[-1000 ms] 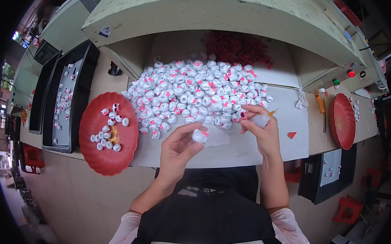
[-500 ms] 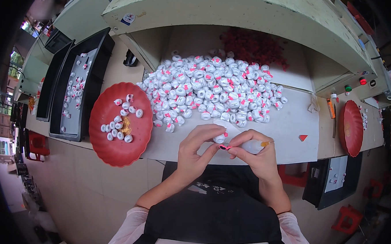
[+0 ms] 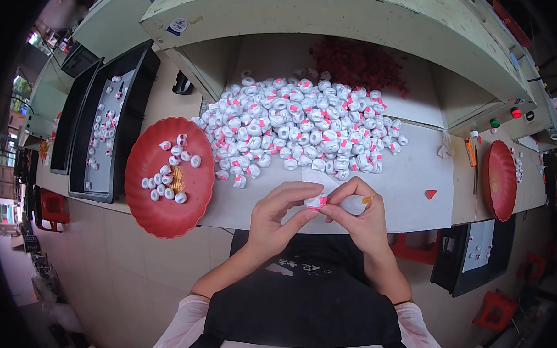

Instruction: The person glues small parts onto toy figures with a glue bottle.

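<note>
At the near edge of the worktop [image 3: 410,187], right in the middle, both hands met over one small white piece with a pink tab [image 3: 317,202]. The left hand [image 3: 276,218] pinched it from its side between thumb and fingers, and the right hand [image 3: 358,219] pinched it from the other, fingertips touching across it. That right hand also had a whitish, rounded object with an orange tip [image 3: 357,204] tucked under its fingers; what it was could not be told.

Just beyond the hands, a big heap of white-and-pink pieces [image 3: 300,125] spread across the centre of the worktop, reaching back under the shelf. Behind it, at the far edge, lay a pile of dark red bits [image 3: 360,62]. Over the left near edge sat a red round tray [image 3: 163,212] with a handful of the white pieces [image 3: 164,184] on it. Near the right end, a second red tray [image 3: 498,179] stood, and a single small red tab [image 3: 430,194] lay alone on the worktop between it and the hands.
</note>
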